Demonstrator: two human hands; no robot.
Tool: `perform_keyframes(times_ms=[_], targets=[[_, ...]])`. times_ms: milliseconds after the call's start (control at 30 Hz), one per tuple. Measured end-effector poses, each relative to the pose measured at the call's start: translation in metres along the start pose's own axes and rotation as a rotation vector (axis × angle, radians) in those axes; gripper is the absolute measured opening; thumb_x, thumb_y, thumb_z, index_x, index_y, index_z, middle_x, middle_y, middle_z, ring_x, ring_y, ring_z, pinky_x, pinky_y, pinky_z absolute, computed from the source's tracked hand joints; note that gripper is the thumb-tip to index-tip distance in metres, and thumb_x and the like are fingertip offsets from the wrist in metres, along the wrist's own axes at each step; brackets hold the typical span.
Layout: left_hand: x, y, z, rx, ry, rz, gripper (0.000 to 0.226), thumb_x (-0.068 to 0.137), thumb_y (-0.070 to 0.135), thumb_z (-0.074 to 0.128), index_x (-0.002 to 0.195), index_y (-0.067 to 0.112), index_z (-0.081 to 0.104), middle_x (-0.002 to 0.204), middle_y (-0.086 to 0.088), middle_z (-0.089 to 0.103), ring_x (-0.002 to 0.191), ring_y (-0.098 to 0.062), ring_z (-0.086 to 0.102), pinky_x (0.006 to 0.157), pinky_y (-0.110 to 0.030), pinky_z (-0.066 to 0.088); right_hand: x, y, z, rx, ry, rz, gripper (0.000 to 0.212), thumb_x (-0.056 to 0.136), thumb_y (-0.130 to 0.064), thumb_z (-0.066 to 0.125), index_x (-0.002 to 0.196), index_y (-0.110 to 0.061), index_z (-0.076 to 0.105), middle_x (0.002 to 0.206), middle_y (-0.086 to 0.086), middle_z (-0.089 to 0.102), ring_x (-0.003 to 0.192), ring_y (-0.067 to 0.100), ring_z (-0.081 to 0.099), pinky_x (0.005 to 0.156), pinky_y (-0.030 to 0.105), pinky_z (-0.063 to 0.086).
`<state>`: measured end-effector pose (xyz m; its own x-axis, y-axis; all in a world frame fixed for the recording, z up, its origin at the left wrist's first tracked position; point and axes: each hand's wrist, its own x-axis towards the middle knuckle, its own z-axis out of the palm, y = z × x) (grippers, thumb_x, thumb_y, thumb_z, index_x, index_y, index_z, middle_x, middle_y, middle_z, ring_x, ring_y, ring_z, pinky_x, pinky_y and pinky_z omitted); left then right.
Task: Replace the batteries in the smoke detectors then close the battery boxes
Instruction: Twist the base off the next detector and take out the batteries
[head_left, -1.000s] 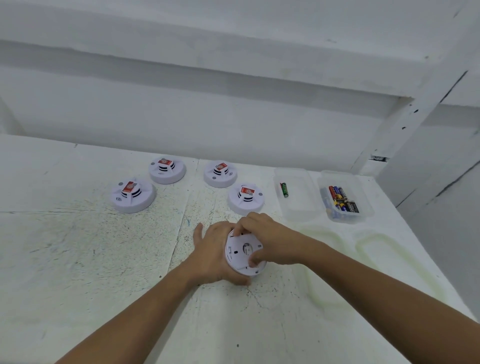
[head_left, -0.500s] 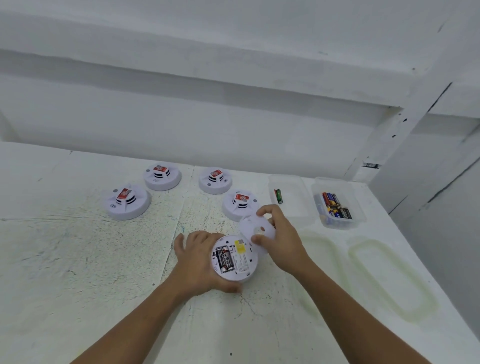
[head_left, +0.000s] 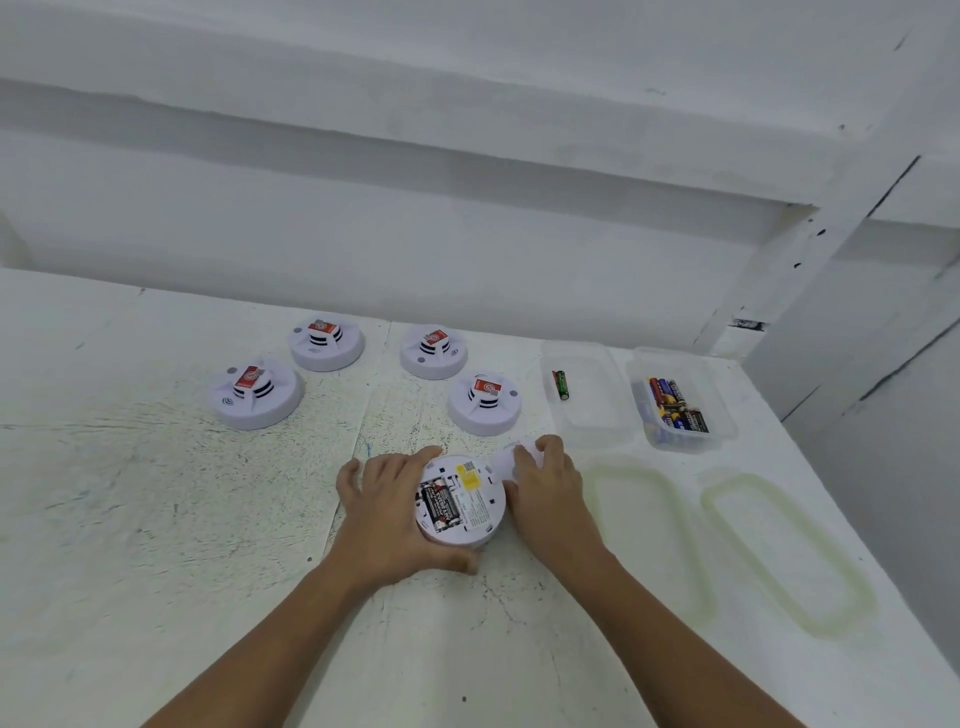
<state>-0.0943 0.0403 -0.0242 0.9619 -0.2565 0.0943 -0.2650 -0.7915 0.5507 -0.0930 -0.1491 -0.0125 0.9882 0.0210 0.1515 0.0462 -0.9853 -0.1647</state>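
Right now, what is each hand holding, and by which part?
The left hand grips the upturned round white smoke detector by its left rim, thumb on the near edge. The right hand holds the detached white plastic cover by its right side.

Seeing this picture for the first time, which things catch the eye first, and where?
In the centre, the left hand grips an upturned smoke detector whose black batteries lie exposed, while the right hand holds its white cover beside it. Behind stand four more detectors with red labels; a clear tub of batteries sits far right.
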Motion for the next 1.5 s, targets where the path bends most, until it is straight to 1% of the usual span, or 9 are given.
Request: perform_keyframes(times_ms=[67, 133, 267, 367, 533, 667, 933, 1200, 1500], targets=[[0.000, 0.000, -0.003, -0.081, -0.040, 0.000, 0.135, 0.024, 0.090, 0.062, 0.143, 0.040, 0.024, 0.122, 0.022, 0.032, 0.119, 0.007, 0.012, 0.112, -0.036, -0.013, 0.000, 0.002, 0.005, -0.183, 0.017, -0.007, 0.033, 0.062, -0.030, 0.084, 0.082, -0.009, 0.068, 0.088, 0.013, 0.061, 0.067, 0.026, 0.058, 0.055, 0.034, 0.046], [-0.001, 0.001, -0.009, -0.201, -0.074, -0.012, 0.129, 0.026, 0.081, 0.070, 0.141, 0.043, 0.024, 0.123, 0.026, 0.033, 0.120, 0.014, 0.012, 0.112, -0.032, -0.016, 0.001, 0.002, 0.005, -0.257, 0.009, -0.002, 0.029, 0.062, -0.034, 0.082, 0.074, -0.012, 0.067, 0.083, 0.009, 0.061, 0.068, 0.024, 0.057, 0.054, 0.032, 0.043], [-0.003, -0.001, -0.017, -0.360, -0.095, -0.023, 0.100, 0.035, 0.067, 0.074, 0.125, 0.050, 0.033, 0.121, 0.034, 0.037, 0.105, 0.042, 0.000, 0.113, -0.030, -0.011, 0.007, 0.009, 0.005, -0.180, -0.050, 0.001, 0.030, 0.094, -0.031, 0.047, 0.111, -0.008, 0.058, 0.115, 0.010, 0.050, 0.104, 0.029, 0.048, 0.082, 0.036, 0.036], [-0.004, -0.003, -0.017, -0.385, -0.093, -0.039, 0.090, 0.036, 0.065, 0.075, 0.117, 0.051, 0.037, 0.119, 0.033, 0.042, 0.101, 0.045, 0.000, 0.115, -0.032, -0.009, 0.010, 0.011, 0.004, 0.049, 0.000, 0.011, 0.027, 0.088, -0.019, 0.048, 0.103, -0.003, 0.064, 0.105, 0.015, 0.055, 0.096, 0.034, 0.054, 0.075, 0.035, 0.034], [0.001, -0.006, -0.008, -0.319, -0.066, -0.048, 0.096, 0.037, 0.072, 0.077, 0.123, 0.051, 0.042, 0.123, 0.027, 0.049, 0.112, 0.037, 0.013, 0.117, -0.034, -0.009, 0.014, -0.005, -0.021, 0.497, -0.001, -0.101, 0.013, 0.093, -0.009, 0.050, 0.098, -0.011, 0.062, 0.087, -0.004, 0.048, 0.076, -0.001, 0.045, 0.068, 0.006, 0.034], [0.002, -0.005, -0.003, -0.305, -0.029, -0.029, 0.091, 0.042, 0.071, 0.080, 0.124, 0.056, 0.044, 0.118, 0.029, 0.054, 0.121, 0.016, 0.035, 0.116, -0.033, -0.007, 0.014, -0.024, -0.021, 0.508, -0.128, -0.259, 0.016, 0.094, -0.011, 0.048, 0.099, -0.011, 0.063, 0.095, 0.002, 0.056, 0.084, 0.004, 0.048, 0.073, 0.009, 0.035], [0.002, -0.004, -0.002, -0.290, 0.000, 0.004, 0.088, 0.048, 0.072, 0.076, 0.126, 0.053, 0.043, 0.117, 0.035, 0.054, 0.121, 0.018, 0.034, 0.117, -0.038, -0.006, 0.021, -0.035, -0.012, 0.234, -0.128, -0.414, 0.016, 0.094, -0.006, 0.045, 0.105, -0.005, 0.056, 0.098, 0.008, 0.051, 0.083, 0.015, 0.038, 0.069, 0.022, 0.028], [0.001, -0.003, -0.004, -0.277, 0.000, 0.031, 0.073, 0.051, 0.072, 0.075, 0.116, 0.058, 0.043, 0.111, 0.038, 0.054, 0.117, 0.019, 0.037, 0.116, -0.037, -0.005, 0.034, -0.041, -0.026, 0.219, -0.327, -0.421, 0.008, 0.097, -0.014, 0.041, 0.095, -0.009, 0.048, 0.087, 0.004, 0.045, 0.080, 0.022, 0.047, 0.067, 0.031, 0.035], [0.001, -0.004, -0.003, -0.270, 0.002, 0.017, 0.079, 0.050, 0.070, 0.077, 0.120, 0.058, 0.044, 0.115, 0.039, 0.053, 0.119, 0.019, 0.036, 0.116, -0.040, -0.004, 0.026, -0.033, -0.040, 0.451, -0.350, -0.344, 0.011, 0.089, -0.022, 0.058, 0.091, -0.021, 0.048, 0.081, -0.003, 0.061, 0.068, 0.008, 0.052, 0.060, 0.021, 0.041]])
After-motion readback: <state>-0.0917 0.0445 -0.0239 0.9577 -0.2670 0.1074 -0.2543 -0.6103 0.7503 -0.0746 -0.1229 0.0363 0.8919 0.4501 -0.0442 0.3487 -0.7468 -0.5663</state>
